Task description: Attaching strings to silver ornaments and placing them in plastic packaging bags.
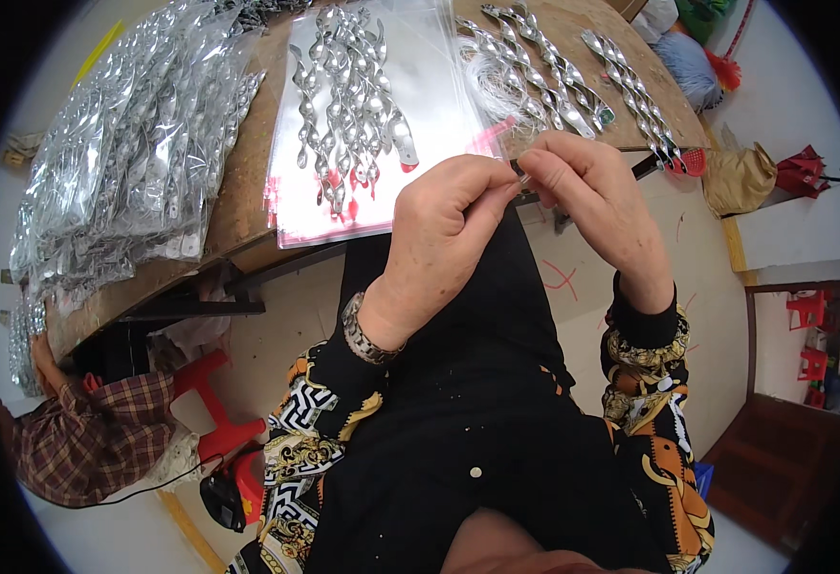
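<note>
Head view: left hand (439,225) and right hand (587,191) meet before tabletop (248,191) edge, fingers pinching one small clear piece (523,179); silver spirals (353,96) beyond.

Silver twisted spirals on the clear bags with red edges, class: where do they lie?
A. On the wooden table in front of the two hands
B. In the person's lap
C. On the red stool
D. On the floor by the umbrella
A: the loose silver spirals rest on clear bags spread on the wooden table, just beyond the left hand and right hand.

Silver twisted spirals (353,96), red-edged clear bags (305,206), black-gold patterned sleeves (645,364), brown table (238,182).
</note>
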`<state>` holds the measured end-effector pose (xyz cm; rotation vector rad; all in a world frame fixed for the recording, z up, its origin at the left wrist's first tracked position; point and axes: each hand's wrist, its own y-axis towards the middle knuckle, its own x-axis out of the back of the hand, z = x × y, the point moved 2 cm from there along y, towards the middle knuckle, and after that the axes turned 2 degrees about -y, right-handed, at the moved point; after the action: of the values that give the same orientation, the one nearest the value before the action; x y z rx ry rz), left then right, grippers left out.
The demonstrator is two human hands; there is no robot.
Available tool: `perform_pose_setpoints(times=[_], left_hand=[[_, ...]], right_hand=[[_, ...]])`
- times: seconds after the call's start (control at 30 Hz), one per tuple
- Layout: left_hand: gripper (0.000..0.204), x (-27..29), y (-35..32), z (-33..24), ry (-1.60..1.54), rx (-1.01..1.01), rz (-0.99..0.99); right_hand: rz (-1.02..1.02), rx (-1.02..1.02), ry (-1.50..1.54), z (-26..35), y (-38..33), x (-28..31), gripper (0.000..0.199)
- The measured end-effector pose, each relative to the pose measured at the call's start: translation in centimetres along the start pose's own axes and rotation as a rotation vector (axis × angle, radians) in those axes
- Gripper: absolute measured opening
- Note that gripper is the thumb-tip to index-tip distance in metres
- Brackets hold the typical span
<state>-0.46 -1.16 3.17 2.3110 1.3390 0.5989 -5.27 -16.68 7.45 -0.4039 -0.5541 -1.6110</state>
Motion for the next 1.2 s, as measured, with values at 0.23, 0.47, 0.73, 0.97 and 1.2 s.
perform_pose_setpoints(times=[0.23,0.47,0.73,0.97,1.2], left_hand=[[0.008,0.1,0.0,0.2,0.019,0.01,0.013],[0.008,0.1,-0.2,0.7,-0.071,0.108,0.022],[0.011,0.3,-0.5,1.8,-0.312,0.325,0.045],[0.011,-0.1,-0.5,3.0,-0.536,0.433,0.025],[0.01,-1.0,-0.9,4.5,-0.641,0.439,-0.019]], right_hand=[[0.046,-0.03,0.098,-0.2,-0.2,0.0,0.023],[0.134,-0.053,0.192,-0.5,-0.6,0.4,0.017],[0.075,-0.057,0.509,-1.9,-0.7,-0.1,0.014],[-0.05,-0.002,0.9,-3.8,-1.2,-2.4,0.01],[-0.133,0.05,1.031,-4.3,-1.4,-3.9,0.009]])
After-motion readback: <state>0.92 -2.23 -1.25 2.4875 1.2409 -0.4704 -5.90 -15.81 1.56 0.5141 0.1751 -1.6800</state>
